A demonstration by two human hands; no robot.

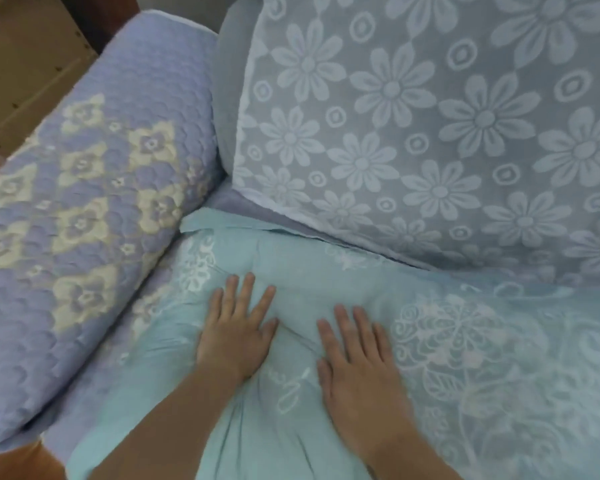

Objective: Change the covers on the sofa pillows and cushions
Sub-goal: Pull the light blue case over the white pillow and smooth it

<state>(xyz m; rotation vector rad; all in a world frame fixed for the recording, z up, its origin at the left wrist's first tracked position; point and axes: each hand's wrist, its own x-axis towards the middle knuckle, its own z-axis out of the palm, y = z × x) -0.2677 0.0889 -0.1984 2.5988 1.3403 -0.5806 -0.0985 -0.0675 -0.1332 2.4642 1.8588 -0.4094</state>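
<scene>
Left hand (236, 327) and right hand (357, 368) laid flat, fingers spread, pressed on teal seat cover (465, 393); daisy-lace back cushion (430, 133) seen at 1 o'clock.

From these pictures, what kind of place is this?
Probably a living room at home. Both hands, left hand and right hand, press flat on a sofa seat cover, beside a quilted armrest and a flowered back cushion.

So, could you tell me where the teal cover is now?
The teal cover lies over the seat, lower centre and right of the head view, under both flat hands, below the daisy-lace back cushion.
</scene>
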